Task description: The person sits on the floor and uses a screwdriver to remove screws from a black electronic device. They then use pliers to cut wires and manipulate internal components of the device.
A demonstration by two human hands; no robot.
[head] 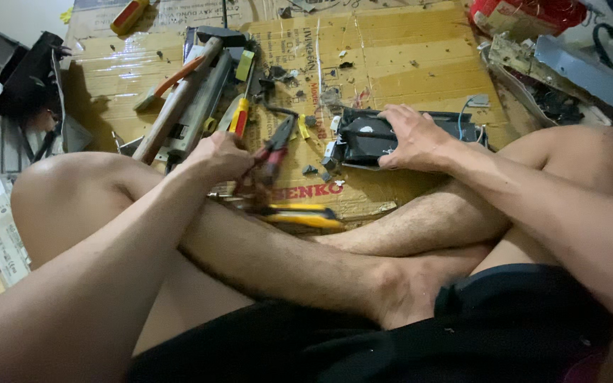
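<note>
Gripping one pair of red-handled pliers [276,149] in left hand [223,154], right hand [411,137] spread flat on one black device [370,138], two hands.

Pliers [276,152] handles motion-blurred; black device [374,138] partly hidden under right hand [413,138].

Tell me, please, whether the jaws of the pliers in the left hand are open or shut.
Shut, as far as shows: the pliers in the left hand taper to one dark tip with no gap, though the handles are motion-blurred.
</note>
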